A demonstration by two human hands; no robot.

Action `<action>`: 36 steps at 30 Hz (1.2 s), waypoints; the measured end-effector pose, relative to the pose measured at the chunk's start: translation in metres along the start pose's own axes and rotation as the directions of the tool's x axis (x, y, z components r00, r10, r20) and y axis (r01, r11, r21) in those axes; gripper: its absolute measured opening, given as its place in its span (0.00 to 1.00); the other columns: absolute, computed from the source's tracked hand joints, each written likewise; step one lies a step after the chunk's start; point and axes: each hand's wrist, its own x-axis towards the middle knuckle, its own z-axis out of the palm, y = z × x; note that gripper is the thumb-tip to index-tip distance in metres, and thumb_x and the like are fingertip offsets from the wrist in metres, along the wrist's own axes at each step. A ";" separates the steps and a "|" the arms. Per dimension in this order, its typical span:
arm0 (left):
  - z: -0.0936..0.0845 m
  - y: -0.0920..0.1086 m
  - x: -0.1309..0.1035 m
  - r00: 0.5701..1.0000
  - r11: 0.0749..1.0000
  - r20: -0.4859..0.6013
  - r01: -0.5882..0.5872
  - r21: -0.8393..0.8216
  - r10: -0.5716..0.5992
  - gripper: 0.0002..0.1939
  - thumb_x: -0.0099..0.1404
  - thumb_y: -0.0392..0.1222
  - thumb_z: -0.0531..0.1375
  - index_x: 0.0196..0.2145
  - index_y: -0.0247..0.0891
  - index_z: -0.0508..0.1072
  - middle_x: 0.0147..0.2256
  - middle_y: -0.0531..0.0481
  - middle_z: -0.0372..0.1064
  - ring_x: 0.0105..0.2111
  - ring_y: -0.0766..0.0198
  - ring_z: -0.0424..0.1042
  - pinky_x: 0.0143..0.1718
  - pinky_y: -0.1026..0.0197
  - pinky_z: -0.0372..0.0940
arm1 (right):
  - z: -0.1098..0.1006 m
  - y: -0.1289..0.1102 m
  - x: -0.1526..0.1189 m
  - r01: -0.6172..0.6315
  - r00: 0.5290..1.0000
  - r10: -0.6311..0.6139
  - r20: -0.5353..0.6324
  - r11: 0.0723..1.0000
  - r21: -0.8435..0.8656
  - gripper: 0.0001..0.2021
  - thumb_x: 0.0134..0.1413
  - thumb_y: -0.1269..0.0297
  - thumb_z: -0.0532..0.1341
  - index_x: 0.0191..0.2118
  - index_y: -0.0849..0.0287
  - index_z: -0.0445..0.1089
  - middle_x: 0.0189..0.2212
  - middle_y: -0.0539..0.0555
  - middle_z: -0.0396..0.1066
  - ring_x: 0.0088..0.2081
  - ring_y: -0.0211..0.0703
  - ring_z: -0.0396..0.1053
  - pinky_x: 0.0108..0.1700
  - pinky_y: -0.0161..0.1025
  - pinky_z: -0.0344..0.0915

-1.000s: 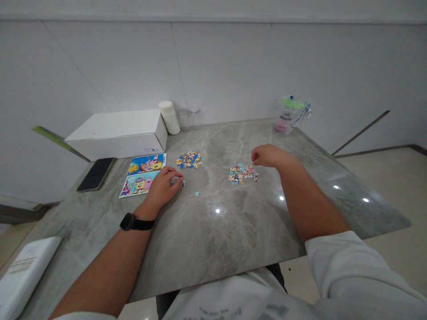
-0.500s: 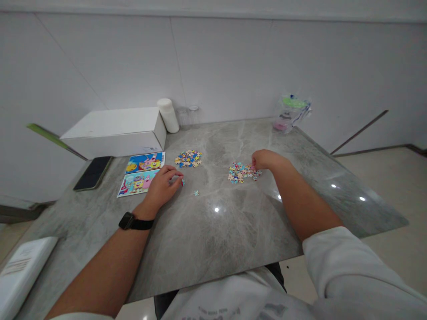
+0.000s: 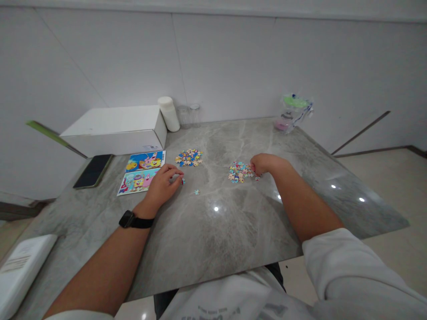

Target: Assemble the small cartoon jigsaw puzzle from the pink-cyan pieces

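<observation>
My left hand (image 3: 163, 183), with a dark watch on its wrist, rests by the two cartoon picture sheets and covers part of the lower sheet (image 3: 133, 183). Its thumb and forefinger are closed around a small jigsaw piece (image 3: 183, 181). My right hand (image 3: 263, 164) reaches down at the right edge of a mixed-colour pile of jigsaw pieces (image 3: 238, 172). Those fingers are bent together, and whatever they hold is hidden. One loose jigsaw piece (image 3: 196, 192) lies between the hands. Farther back sits a second pile, mostly blue and yellow pieces (image 3: 189, 158).
A white box (image 3: 116, 126), a white bottle (image 3: 169, 114) and two clear glasses (image 3: 194, 115) stand at the back left. The phone (image 3: 93, 171) lies left of the sheets. A plastic bag (image 3: 292, 113) sits at the back right, and a white package (image 3: 25, 271) at the near left.
My right hand has shifted slightly left over the pile's edge, uncovering a piece just beneath it. My left hand keeps its place and pinch.
</observation>
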 end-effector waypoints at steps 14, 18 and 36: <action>0.002 -0.001 0.000 1.000 1.000 0.003 -0.004 -0.008 0.004 0.11 0.73 0.46 0.59 0.41 0.41 0.80 0.44 0.45 0.71 0.47 0.55 0.73 0.53 0.51 0.71 | -0.005 -0.002 -0.004 0.010 0.996 -0.012 -0.083 1.000 -0.021 0.09 0.52 0.64 0.72 0.40 0.58 0.85 0.42 0.63 0.83 0.44 0.56 0.80 0.44 0.42 0.70; 0.002 0.001 0.000 1.000 1.000 -0.004 -0.004 -0.013 0.004 0.10 0.73 0.45 0.58 0.41 0.41 0.80 0.44 0.45 0.71 0.47 0.55 0.73 0.53 0.51 0.71 | -0.005 -0.007 0.000 0.040 0.994 -0.037 -0.104 0.999 0.027 0.12 0.58 0.55 0.70 0.42 0.56 0.84 0.42 0.60 0.84 0.43 0.52 0.79 0.40 0.40 0.68; 0.002 0.000 0.000 0.999 0.999 0.039 0.031 -0.032 -0.030 0.12 0.73 0.47 0.57 0.41 0.41 0.79 0.45 0.44 0.71 0.48 0.55 0.73 0.54 0.51 0.71 | 0.004 0.024 0.027 -0.043 0.873 0.129 -0.470 0.981 0.190 0.10 0.63 0.66 0.62 0.46 0.57 0.79 0.48 0.59 0.81 0.46 0.48 0.75 0.44 0.37 0.64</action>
